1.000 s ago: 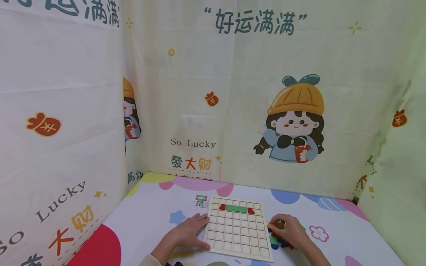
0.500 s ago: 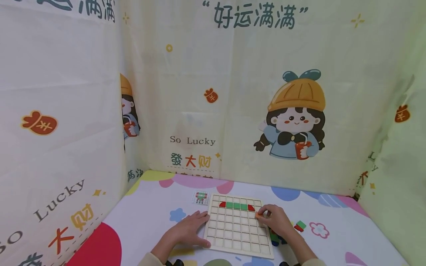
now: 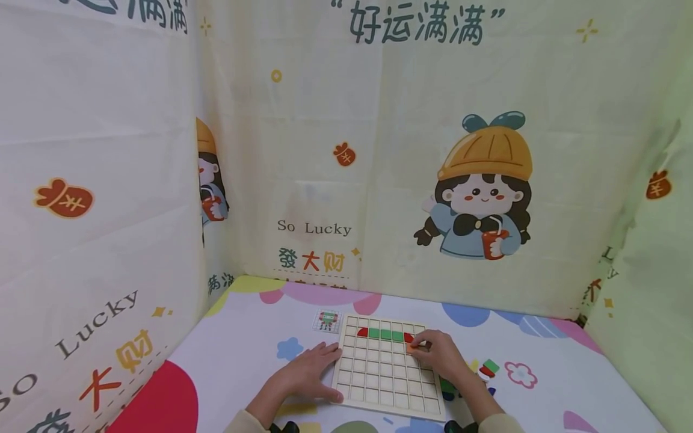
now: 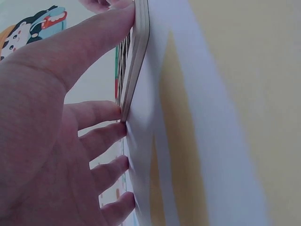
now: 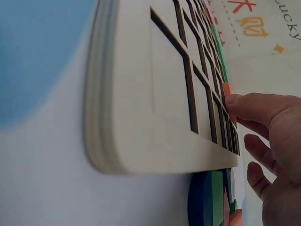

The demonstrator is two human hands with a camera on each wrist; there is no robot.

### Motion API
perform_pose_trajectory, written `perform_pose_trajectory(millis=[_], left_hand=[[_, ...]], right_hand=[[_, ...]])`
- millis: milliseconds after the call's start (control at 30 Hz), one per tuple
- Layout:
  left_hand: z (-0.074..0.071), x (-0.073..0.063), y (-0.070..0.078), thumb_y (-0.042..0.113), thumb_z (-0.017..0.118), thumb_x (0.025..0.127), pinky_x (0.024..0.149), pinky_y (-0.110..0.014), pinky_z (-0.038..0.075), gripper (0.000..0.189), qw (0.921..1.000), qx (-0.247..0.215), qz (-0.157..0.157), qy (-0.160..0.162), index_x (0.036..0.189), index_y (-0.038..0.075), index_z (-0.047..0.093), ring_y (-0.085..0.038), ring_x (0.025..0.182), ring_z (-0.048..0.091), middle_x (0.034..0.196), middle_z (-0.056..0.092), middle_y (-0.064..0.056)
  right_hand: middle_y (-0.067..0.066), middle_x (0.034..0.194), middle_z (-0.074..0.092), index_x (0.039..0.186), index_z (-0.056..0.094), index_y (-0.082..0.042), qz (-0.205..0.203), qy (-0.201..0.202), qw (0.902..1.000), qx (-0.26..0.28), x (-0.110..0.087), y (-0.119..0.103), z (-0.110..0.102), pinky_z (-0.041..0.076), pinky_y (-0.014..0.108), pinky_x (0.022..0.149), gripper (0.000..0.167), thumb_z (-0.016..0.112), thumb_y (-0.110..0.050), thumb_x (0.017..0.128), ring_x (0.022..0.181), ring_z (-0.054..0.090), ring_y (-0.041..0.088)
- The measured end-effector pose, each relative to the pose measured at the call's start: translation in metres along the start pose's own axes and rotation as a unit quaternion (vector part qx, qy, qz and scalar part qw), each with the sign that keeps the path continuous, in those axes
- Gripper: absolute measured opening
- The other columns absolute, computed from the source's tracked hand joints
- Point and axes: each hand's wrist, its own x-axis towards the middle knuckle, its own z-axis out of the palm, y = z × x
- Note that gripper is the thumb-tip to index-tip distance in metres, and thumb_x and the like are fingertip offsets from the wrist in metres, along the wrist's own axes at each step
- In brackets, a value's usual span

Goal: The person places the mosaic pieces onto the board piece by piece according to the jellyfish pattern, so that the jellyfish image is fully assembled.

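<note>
A pale wooden grid board [image 3: 379,380] lies on the table in the head view. In one of its upper rows sit several green squares [image 3: 385,334], with a red rounded piece [image 3: 363,332] at the left end and another red piece [image 3: 408,338] at the right end. My right hand [image 3: 441,356] pinches a small orange piece [image 3: 409,349] between thumb and fingers, just below the right red piece. The right wrist view has this orange piece [image 5: 227,89] low against the grid. Along the board's left edge my left hand [image 3: 305,376] is spread, thumb and fingertips touching the edge.
Loose coloured pieces [image 3: 447,390] lie beside the board's right edge, partly hidden by the right forearm. More small pieces [image 3: 489,365] are a bit farther right. A small picture card [image 3: 327,321] lies at the board's upper left. Printed cloth walls [image 3: 303,180] enclose the table.
My right hand has moved from the loose pieces at the right, up and left onto the board with the orange piece. My left hand has stayed at the board's left edge.
</note>
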Motion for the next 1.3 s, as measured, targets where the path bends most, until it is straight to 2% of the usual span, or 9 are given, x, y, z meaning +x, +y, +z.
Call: perform_pose_trajectory(millis=[167, 300, 467, 633, 900, 1167, 1300], left_hand=[[0.001, 0.000, 0.000, 0.060, 0.074, 0.073, 0.115, -0.056, 0.030, 0.090, 1.0000, 0.002, 0.002, 0.002, 0.147, 0.021, 0.041, -0.033, 0.146, 0.028, 0.157, 0.035, 0.000], [0.001, 0.000, 0.000, 0.060, 0.074, 0.073, 0.115, -0.056, 0.030, 0.091, 1.0000, 0.004, 0.001, 0.004, 0.147, 0.021, 0.041, -0.033, 0.146, 0.028, 0.157, 0.035, 0.000], [0.002, 0.000, 0.000, 0.061, 0.074, 0.073, 0.116, -0.056, 0.029, 0.091, 1.0000, -0.003, -0.002, 0.000, 0.148, 0.021, 0.041, -0.033, 0.147, 0.027, 0.157, 0.035, 0.000], [0.004, -0.001, 0.000, 0.061, 0.074, 0.073, 0.116, -0.056, 0.029, 0.091, 1.0000, -0.006, -0.004, -0.001, 0.148, 0.021, 0.041, -0.032, 0.147, 0.027, 0.157, 0.034, 0.001], [0.002, -0.002, 0.001, 0.060, 0.073, 0.073, 0.116, -0.056, 0.029, 0.090, 1.0000, -0.003, -0.006, 0.000, 0.148, 0.021, 0.041, -0.033, 0.147, 0.027, 0.157, 0.035, 0.001], [0.001, -0.003, 0.002, 0.060, 0.074, 0.073, 0.115, -0.057, 0.030, 0.091, 1.0000, -0.001, -0.005, 0.002, 0.148, 0.021, 0.041, -0.033, 0.146, 0.027, 0.157, 0.035, 0.000], [0.001, -0.003, 0.003, 0.060, 0.074, 0.073, 0.116, -0.056, 0.029, 0.090, 1.0000, -0.003, -0.006, 0.003, 0.147, 0.021, 0.041, -0.033, 0.147, 0.027, 0.157, 0.035, 0.000]], right_hand=[[-0.003, 0.100, 0.071, 0.079, 0.074, -0.021, -0.008, 0.000, 0.9999, -0.008, 0.001, -0.002, 0.002, 0.051, 0.030, 0.074, 0.013, 0.079, -0.010, 0.077, 0.088, 0.057, 0.012], [-0.003, 0.101, 0.071, 0.078, 0.074, -0.021, -0.013, 0.008, 0.9998, -0.015, 0.001, -0.002, 0.003, 0.052, 0.027, 0.073, 0.013, 0.080, -0.009, 0.076, 0.091, 0.058, 0.012], [-0.004, 0.099, 0.067, 0.076, 0.074, -0.021, -0.007, 0.001, 1.0000, -0.007, 0.001, -0.001, 0.002, 0.048, 0.021, 0.066, 0.012, 0.079, -0.010, 0.077, 0.081, 0.054, 0.011], [-0.003, 0.095, 0.066, 0.083, 0.074, -0.019, -0.012, -0.018, 0.9997, 0.014, -0.004, 0.003, -0.003, 0.043, 0.021, 0.059, 0.010, 0.078, -0.011, 0.079, 0.072, 0.048, 0.012], [-0.004, 0.093, 0.065, 0.092, 0.074, -0.020, 0.049, -0.008, 0.9987, 0.007, -0.014, 0.010, -0.012, 0.044, 0.023, 0.050, 0.017, 0.079, -0.012, 0.077, 0.073, 0.048, 0.013], [-0.005, 0.094, 0.067, 0.103, 0.073, -0.017, 0.046, 0.012, 0.9987, -0.019, -0.023, 0.014, -0.029, 0.040, 0.020, 0.056, 0.028, 0.080, -0.012, 0.077, 0.075, 0.048, 0.012], [-0.003, 0.094, 0.067, 0.105, 0.073, -0.015, 0.055, 0.017, 0.9981, -0.022, -0.028, 0.018, -0.039, 0.040, 0.020, 0.055, 0.028, 0.079, -0.013, 0.077, 0.075, 0.048, 0.012]])
